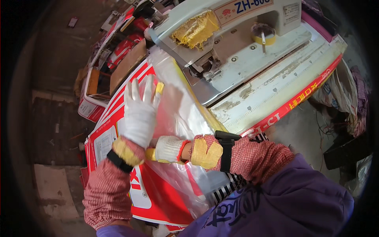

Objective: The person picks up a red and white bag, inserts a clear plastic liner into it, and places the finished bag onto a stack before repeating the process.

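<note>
A purple garment [300,193] is worn nearest; left of the sewing machine [272,21], clear plastic [173,108] is spread over red-and-white packaging [158,199] — apparently pressed flat by the left hand [140,112], fingers extended, nothing grasped. The right hand's [169,149] grip cannot be told.

Two gloved hands [140,118], two red-checked sleeves [107,189], two black wrist straps [226,155], two yellow sleeve patches [206,153]; one industrial sewing machine [241,51], one yellow tape roll [270,40], one yellow woven scrap [196,29], one purple top [308,197].
</note>
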Demonstrator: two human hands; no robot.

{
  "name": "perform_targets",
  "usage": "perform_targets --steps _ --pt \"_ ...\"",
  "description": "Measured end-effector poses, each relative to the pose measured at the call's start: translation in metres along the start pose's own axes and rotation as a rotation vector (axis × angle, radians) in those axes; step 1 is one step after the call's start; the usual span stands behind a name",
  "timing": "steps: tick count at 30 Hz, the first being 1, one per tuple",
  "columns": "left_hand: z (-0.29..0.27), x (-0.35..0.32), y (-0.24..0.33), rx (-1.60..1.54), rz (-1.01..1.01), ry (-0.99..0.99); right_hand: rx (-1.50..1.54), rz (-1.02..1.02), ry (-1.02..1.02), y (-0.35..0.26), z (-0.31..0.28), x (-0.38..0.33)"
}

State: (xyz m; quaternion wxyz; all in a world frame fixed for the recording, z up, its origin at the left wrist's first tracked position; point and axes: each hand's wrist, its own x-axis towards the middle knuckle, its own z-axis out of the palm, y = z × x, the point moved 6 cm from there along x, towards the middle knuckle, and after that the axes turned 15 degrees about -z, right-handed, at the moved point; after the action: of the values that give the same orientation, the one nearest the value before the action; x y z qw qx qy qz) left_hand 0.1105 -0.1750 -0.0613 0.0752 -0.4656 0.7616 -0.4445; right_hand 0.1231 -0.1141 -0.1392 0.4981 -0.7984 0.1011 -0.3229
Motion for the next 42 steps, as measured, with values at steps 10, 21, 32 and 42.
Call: perform_targets --steps 10,21,32,42 --pt "0.071 0.029 0.005 0.042 0.179 -0.209 0.049 0.096 -0.060 -0.003 0.003 -0.003" --pt "0.051 0.062 -0.047 0.176 -0.285 -0.084 -0.011 0.043 -0.079 0.007 0.004 0.000" --pt "0.015 0.100 -0.135 0.197 -0.330 -0.171 -0.401 -0.327 0.065 0.017 0.178 -0.005" --pt "-0.095 0.110 -0.170 0.143 -0.394 -0.237 -0.456 -0.015 -0.258 -0.046 -0.020 -0.199"
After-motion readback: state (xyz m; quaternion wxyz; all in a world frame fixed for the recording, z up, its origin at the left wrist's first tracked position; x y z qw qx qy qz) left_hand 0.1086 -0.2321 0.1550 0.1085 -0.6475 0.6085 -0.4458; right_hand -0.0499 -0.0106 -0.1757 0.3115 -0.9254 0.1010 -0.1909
